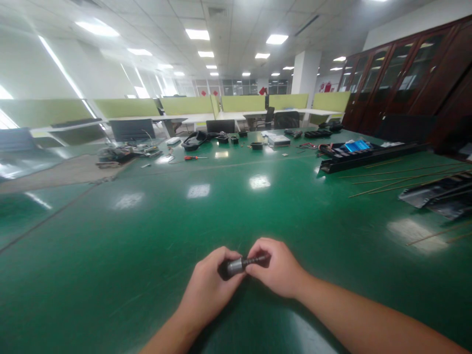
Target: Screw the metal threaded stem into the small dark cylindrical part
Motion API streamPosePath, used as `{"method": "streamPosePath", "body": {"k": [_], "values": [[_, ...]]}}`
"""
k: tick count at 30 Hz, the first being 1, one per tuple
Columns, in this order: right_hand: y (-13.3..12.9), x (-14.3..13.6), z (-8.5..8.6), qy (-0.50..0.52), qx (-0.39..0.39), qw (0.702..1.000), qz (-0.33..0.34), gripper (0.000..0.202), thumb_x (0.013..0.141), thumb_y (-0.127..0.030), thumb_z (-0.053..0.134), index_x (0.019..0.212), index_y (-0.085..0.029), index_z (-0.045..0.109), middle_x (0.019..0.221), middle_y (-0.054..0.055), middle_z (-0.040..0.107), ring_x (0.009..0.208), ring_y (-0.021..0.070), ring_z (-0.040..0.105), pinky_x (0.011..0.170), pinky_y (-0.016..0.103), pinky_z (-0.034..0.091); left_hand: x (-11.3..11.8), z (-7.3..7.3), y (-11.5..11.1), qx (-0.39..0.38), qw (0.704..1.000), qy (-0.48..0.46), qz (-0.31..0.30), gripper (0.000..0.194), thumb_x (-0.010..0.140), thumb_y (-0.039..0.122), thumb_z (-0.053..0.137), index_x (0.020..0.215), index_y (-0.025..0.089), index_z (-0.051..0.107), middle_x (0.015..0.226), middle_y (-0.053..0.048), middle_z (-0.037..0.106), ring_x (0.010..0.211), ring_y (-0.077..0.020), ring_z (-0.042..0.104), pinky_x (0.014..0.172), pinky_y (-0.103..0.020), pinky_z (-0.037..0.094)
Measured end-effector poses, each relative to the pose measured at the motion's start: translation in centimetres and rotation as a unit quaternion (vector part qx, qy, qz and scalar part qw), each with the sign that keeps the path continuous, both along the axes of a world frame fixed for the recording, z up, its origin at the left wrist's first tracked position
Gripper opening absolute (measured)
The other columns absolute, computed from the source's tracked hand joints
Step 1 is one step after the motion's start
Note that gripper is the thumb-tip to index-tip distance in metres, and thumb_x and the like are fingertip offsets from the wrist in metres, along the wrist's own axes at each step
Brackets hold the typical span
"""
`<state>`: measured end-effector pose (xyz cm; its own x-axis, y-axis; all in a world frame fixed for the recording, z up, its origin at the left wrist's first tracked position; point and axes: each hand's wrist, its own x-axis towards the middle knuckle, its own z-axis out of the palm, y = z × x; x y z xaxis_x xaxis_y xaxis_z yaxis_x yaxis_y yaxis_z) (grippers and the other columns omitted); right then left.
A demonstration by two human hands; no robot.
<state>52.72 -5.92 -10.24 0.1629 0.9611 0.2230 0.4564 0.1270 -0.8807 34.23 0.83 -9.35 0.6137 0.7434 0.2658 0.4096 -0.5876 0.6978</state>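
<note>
At the lower centre of the frame, a metal cylinder with a dark ribbed shaft (236, 266) was clamped between the left (213, 281) and right hands (277, 268), above the green worktop (158, 221).

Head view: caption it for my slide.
Left hand grips a silver cylinder, right hand its dark shaft, over a green tabletop.
</note>
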Motion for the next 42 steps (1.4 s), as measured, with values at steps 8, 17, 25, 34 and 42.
{"method": "streamPosePath", "body": {"k": [8,17,25,34,42], "values": [[-0.08,-0.04,-0.04,0.000,0.002,1.000,-0.002,0.009,0.070,-0.015,0.071,0.075,-0.020,0.067,0.075,-0.002,0.065,0.072,0.0145,0.060,0.064,0.023,0.042,0.10,0.20,-0.06,0.005,1.000,-0.004,0.004,0.011,0.079,0.027,0.070,0.090,0.024,0.066,0.087,0.002,0.070,0.080,-0.0163,0.066,0.071,-0.025,0.049],[-0.03,0.01,-0.32,0.010,-0.001,1.000,-0.006,0.008,0.070,-0.016,0.072,0.076,-0.020,0.067,0.074,-0.003,0.065,0.071,0.0143,0.059,0.064,0.023,0.042,0.16,0.40,-0.16,-0.001,1.000,-0.002,0.010,0.010,0.080,0.028,0.070,0.089,0.024,0.067,0.086,0.003,0.070,0.079,-0.0163,0.066,0.071,-0.026,0.048],[0.00,-0.04,-0.16,0.016,-0.005,1.000,-0.005,0.008,0.070,-0.016,0.071,0.076,-0.020,0.067,0.075,-0.002,0.065,0.072,0.0146,0.060,0.064,0.023,0.042,0.11,0.43,-0.09,-0.002,1.000,0.001,0.004,0.011,0.080,0.027,0.069,0.090,0.024,0.066,0.087,0.001,0.070,0.081,-0.0174,0.067,0.073,-0.027,0.049],[-0.01,0.01,-0.11,0.019,-0.006,1.000,-0.005,0.007,0.071,-0.017,0.071,0.075,-0.019,0.067,0.074,-0.002,0.065,0.071,0.0141,0.060,0.064,0.023,0.043,0.17,0.44,-0.11,0.005,1.000,0.000,0.006,0.011,0.081,0.030,0.067,0.089,0.022,0.066,0.087,-0.001,0.070,0.080,-0.0179,0.067,0.072,-0.027,0.050],[-0.06,-0.04,0.01,0.032,-0.011,0.999,-0.010,0.007,0.070,-0.017,0.070,0.075,-0.019,0.067,0.071,-0.002,0.064,0.066,0.0132,0.057,0.060,0.022,0.041,0.05,0.40,-0.05,0.020,1.000,0.003,0.005,0.011,0.082,0.029,0.068,0.090,0.022,0.067,0.087,-0.001,0.071,0.079,-0.0187,0.067,0.071,-0.027,0.051]]}}
